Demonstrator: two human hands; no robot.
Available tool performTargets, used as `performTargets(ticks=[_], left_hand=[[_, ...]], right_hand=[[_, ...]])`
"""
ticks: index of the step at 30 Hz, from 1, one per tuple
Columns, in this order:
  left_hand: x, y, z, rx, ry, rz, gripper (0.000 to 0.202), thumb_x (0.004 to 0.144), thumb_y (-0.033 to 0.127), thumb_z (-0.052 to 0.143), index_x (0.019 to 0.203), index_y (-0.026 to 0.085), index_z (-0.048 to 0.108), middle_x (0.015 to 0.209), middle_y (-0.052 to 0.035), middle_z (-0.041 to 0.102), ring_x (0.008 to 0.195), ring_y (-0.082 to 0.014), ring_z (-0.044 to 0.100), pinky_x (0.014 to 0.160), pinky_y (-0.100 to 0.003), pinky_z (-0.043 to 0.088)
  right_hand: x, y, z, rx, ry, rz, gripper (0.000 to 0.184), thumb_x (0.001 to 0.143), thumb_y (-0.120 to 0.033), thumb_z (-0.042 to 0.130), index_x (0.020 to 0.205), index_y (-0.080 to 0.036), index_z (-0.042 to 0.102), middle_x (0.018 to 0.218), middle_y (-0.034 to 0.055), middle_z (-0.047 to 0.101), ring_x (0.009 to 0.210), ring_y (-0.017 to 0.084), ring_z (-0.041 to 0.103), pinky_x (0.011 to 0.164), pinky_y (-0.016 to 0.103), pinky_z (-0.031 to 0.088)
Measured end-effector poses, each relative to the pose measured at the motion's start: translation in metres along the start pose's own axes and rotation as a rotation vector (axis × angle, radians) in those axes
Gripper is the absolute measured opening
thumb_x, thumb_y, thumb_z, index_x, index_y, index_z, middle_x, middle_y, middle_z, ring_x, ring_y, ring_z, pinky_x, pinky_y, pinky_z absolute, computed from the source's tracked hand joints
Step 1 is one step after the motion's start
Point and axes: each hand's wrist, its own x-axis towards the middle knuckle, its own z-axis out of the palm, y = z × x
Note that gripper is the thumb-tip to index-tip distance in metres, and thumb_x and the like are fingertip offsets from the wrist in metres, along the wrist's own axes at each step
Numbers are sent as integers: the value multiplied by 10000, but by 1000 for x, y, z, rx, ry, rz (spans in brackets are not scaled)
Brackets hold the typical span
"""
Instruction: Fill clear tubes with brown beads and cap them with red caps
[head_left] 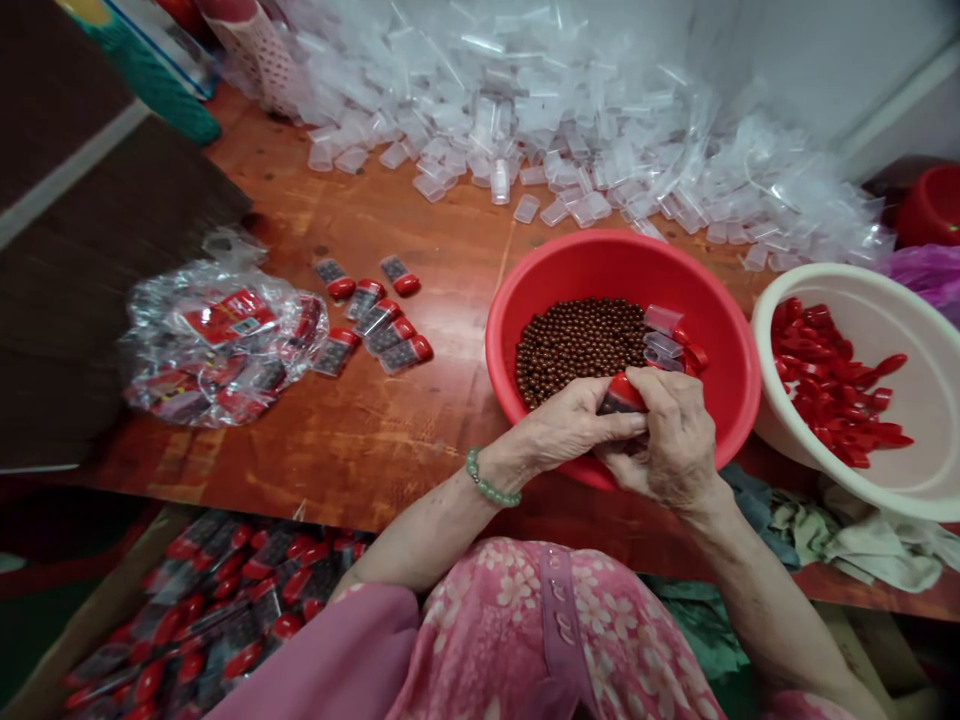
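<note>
Wooden desk (352, 450) holds a red basin (720, 330); over it, a red-capped vial (622, 395) is pinched by the left hand (570, 425) and right hand (667, 435), cap rightward.

My 2 hands (566, 425) (667, 435), 1 red-capped packet (622, 395) between them. 1 red basin (720, 300) center right: 3 clear tubes (664, 345), brown beads (577, 345) in the hundreds, too many to count. 1 cream basin (825, 275) far right: dozens of red caps (825, 375). 7 filled packets (375, 318) left of center. 1 plastic bag (225, 345) far left. 1 cardboard box (97, 610) lower left. Loose clear tubes (525, 120) along the top: hundreds.
</note>
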Motion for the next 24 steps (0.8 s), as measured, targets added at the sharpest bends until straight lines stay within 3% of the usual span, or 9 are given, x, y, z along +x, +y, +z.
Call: performTargets(ticks=[5,9,11,15,18,21,22,24], left_hand=[[-2,4,1,3,6,10,458,645,490,921,794,121,695,760,0,622,759,-124,568,790,-270,494],[-4,3,-2,53,58,5,434,700,469,898,851,115,696,755,-5,644,706,-111,575,713,-242,493],[-5,0,-4,19,40,-17,430,736,477,873,902,118,704,742,-3,649,663,-104,586,675,-233,502],[-11,5,-4,-119,83,-24,588,875,700,627,1024,140,724,744,-33,687,632,-139,640,626,-262,543],[-30,25,-6,-56,193,46,606,935,710,516,932,146,737,639,-23,662,560,-124,618,565,-240,519],[-59,49,-24,149,357,218,516,926,646,588,870,163,761,612,-23,673,514,-117,599,498,-230,488],[-68,55,-36,234,458,277,496,941,626,576,883,176,776,630,-28,695,522,-123,609,498,-240,499],[-85,62,-66,414,773,413,396,970,539,573,881,217,785,680,-11,719,564,-127,623,534,-262,524]], right_hand=[[1,-3,1,-36,8,-3,606,859,-293,645,1410,-127,454,1098,160,693,974,286,678,895,463,541],[3,-8,2,10,-19,40,613,864,-265,622,1431,-115,441,1119,176,697,999,296,684,905,481,555],[6,-13,-2,37,-76,69,639,877,-258,626,1458,-102,411,1155,195,692,1041,307,678,909,482,564],[19,-16,-21,99,-319,54,744,931,-360,664,1533,-83,325,1330,242,636,1245,332,614,1006,491,550],[27,5,-37,230,-455,52,842,942,-525,638,1578,-106,279,1485,240,538,1389,315,528,1095,467,518],[31,46,-41,171,-508,183,619,1004,-433,568,1526,-146,398,1425,186,606,1312,278,597,1105,439,508],[32,61,-38,88,-549,236,520,1020,-380,539,1479,-146,464,1365,176,644,1262,284,626,1080,442,516],[35,89,-27,-119,-659,324,412,1036,-283,468,1409,-120,536,1314,194,651,1175,300,654,998,437,531]])
